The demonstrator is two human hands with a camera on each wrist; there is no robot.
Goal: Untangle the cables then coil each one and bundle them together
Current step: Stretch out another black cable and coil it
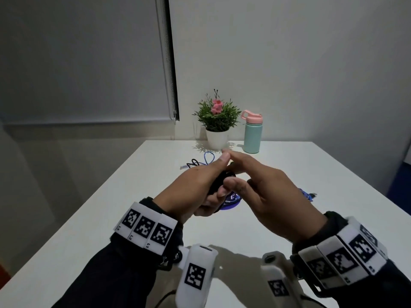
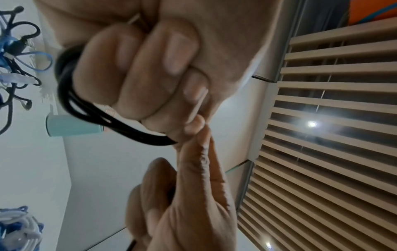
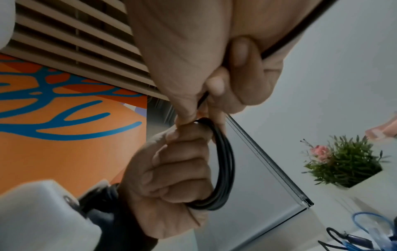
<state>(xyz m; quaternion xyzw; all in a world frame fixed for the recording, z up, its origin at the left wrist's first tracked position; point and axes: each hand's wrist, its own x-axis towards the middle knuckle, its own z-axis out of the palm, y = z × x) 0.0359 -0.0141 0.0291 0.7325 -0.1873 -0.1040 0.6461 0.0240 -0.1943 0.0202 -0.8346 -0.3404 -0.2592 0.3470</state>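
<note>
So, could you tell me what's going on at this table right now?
A person is winding a black cable into a coil above a white table. The left hand grips the loops, while the right hand pinches the loose end and feeds it round. A blue coil lies on the table under the hands, and a tangle of black and blue cables waits farther back, near a potted plant and a bottle.

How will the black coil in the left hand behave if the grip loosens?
The black cable coil would probably spring open: nothing visibly ties its loops, only the left hand holds them. It looks light and floppy. The right hand pinches its free strand, so that end may slip.
</note>
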